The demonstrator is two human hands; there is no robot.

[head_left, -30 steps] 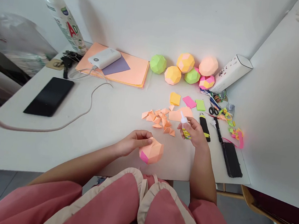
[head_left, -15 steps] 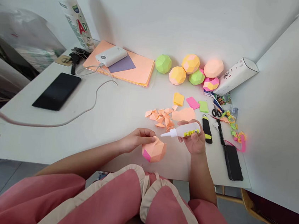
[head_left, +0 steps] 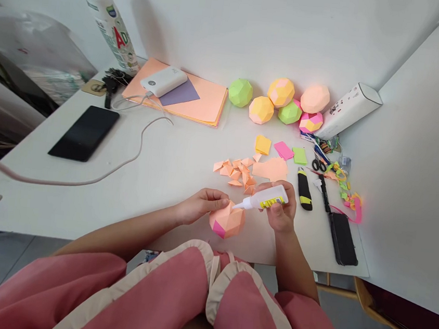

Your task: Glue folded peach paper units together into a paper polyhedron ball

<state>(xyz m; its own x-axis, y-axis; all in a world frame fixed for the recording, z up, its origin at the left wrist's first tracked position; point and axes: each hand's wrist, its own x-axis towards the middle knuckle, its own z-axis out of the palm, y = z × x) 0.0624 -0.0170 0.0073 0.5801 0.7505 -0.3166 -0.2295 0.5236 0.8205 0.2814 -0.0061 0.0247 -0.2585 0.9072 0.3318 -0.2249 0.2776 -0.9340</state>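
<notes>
Between the fingers of my left hand is a faceted paper ball, peach with one magenta face. My right hand is wrapped round a white glue bottle with a yellow label, tilted down to the left. Its pointed nozzle is at the upper part of the ball, by an opening between the peach faces; whether glue is coming out cannot be seen. Just beyond both hands lies a pile of folded peach paper pieces, beside a flat peach paper sheet.
Several finished paper balls line the wall. Yellow, pink and green paper squares lie before them. A cutter, scissors and black case are at right; a phone, cable and power bank at left.
My right hand has moved the glue bottle down and left, so its nozzle now meets the paper ball. The left hand keeps its hold, the ball barely shifted.
</notes>
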